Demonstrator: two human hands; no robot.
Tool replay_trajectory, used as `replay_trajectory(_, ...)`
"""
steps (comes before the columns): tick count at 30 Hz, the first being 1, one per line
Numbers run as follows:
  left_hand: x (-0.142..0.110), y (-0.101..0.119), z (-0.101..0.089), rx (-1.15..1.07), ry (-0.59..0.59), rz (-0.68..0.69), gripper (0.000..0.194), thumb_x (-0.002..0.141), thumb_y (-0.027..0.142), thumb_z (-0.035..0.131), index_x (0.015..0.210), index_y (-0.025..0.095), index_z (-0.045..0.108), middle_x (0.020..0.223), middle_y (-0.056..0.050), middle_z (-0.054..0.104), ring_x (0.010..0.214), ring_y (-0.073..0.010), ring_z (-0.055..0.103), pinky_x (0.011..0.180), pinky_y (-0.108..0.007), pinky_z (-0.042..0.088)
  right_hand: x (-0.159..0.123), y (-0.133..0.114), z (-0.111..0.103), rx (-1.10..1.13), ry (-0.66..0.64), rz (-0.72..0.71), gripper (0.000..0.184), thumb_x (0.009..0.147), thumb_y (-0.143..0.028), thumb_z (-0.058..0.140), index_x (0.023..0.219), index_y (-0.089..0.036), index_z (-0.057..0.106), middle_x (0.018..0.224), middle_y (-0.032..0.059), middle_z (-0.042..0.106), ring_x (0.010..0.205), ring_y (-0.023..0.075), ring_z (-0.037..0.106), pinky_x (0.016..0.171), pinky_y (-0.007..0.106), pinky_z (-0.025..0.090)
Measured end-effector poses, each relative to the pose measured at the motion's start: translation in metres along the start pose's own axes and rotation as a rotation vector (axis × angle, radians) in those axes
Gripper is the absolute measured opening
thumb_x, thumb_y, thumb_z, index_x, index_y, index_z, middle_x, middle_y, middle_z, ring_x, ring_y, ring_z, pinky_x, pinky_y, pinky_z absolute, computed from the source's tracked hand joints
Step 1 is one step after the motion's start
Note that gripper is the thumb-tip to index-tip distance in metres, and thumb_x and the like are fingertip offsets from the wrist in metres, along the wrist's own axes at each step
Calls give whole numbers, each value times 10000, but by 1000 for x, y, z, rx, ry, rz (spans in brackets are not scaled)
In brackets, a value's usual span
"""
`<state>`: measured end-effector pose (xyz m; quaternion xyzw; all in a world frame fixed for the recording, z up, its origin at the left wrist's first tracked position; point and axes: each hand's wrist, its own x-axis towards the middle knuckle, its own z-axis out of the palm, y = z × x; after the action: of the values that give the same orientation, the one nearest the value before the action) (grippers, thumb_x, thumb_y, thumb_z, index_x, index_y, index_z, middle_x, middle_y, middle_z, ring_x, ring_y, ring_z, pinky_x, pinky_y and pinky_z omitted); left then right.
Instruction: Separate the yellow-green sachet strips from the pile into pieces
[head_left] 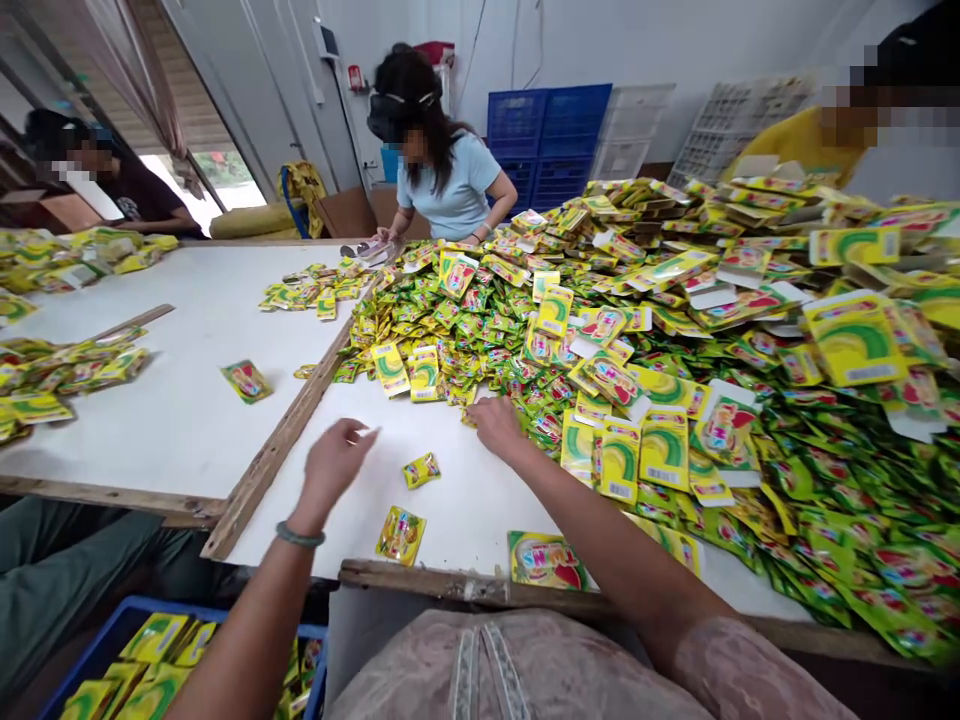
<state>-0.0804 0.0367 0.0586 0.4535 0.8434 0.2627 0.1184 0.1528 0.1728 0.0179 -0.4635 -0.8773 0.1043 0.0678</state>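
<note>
While a huge pile of packets (pixel 675 380) fills the right half of the frame, only a little of the sorting looks done, judging by how things lie: a blue crate (pixel 112 640) at the lower left corner holds some yellow cards, and a few stacks sit along the left edge on the neighbouring white table (pixel 187 330). Most of the heap seems still to be gone through.

Left hand (pixel 334 465), just left of centre, hovers above the bare tabletop (pixel 465 500) with fingers loosely curled and half spread; it holds nothing that I can make out, though something small at the fingertips is too blurred to tell. Nearest to it lies a small yellow sachet (pixel 421 469), just beside and apart from the hand, and a second sachet (pixel 400 534) lies lower, near the wooden table edge (pixel 420 580).

Right hand (pixel 496 425), at centre, rests palm down at the near fringe of the pile, fingers reaching into the green and yellow packets; whether they pinch one is hidden by the hand itself. A larger yellow-green card (pixel 546 560) lies at the lower centre by the forearm.

At the upper centre a person in a light blue shirt (pixel 450 190) works at the far side of the pile, and another person sits at the upper left
</note>
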Motion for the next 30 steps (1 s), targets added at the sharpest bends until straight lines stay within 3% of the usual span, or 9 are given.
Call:
replay_trajectory(2,-14,12,32,189,-167,20,416,730,539,554,925,177,620,872,-71,634,784,-207,594,630,-280,418,-8,-8,7,-5,-21,-39,134,835,-237,563,801,-165,670,878,80,651,834,190,552,743,297,307)
replay_trajectory(5,-23,26,66,356,-283,85,412,690,544,600,845,164,632,966,-129,611,913,-255,576,676,-288,408,-22,-17,12,-31,-18,-55,177,787,-328,641,856,-165,653,910,95,640,903,220,537,745,296,316)
replay_trajectory(10,-29,32,76,301,-363,145,333,746,496,575,800,167,579,805,-97,627,780,-233,593,612,-280,369,-40,-23,15,-19,18,-79,163,800,-278,625,905,-155,611,908,102,627,915,226,529,762,307,329)
replay_trajectory(12,-34,32,72,243,-338,137,284,776,434,569,887,173,558,769,-70,621,734,-222,589,600,-281,362,-49,-21,14,70,69,-80,99,818,-201,574,913,-177,592,907,73,618,858,192,538,708,276,339)
replay_trajectory(17,-56,47,66,275,-17,289,327,787,387,575,1043,187,539,1036,-119,556,990,-279,519,762,-351,388,-72,3,2,466,228,111,126,793,-199,560,918,-196,568,793,2,614,711,156,551,626,244,367)
replay_trajectory(20,-66,70,70,155,-128,475,213,840,374,506,940,196,566,931,-74,574,887,-219,546,754,-306,391,-89,25,-11,624,342,191,162,783,-299,574,906,-194,588,826,7,639,716,161,568,636,250,402)
replay_trajectory(22,-65,89,80,97,-200,513,206,862,366,468,893,192,574,875,-60,588,805,-196,559,709,-288,387,-101,38,-20,632,393,274,214,790,-345,553,926,-189,607,852,24,653,703,172,573,640,270,422)
replay_trajectory(27,-34,131,122,48,-211,327,372,851,460,443,934,125,581,910,-140,623,856,-251,581,707,-315,380,-128,50,-21,516,418,287,274,782,-288,513,999,-172,634,1004,83,655,894,227,587,796,340,437)
replay_trajectory(30,-12,147,146,-4,-209,250,472,759,506,558,981,91,568,1037,-198,590,966,-286,554,745,-318,380,-139,47,-14,514,353,285,277,765,-257,512,1004,-179,628,855,56,658,749,199,585,697,309,445)
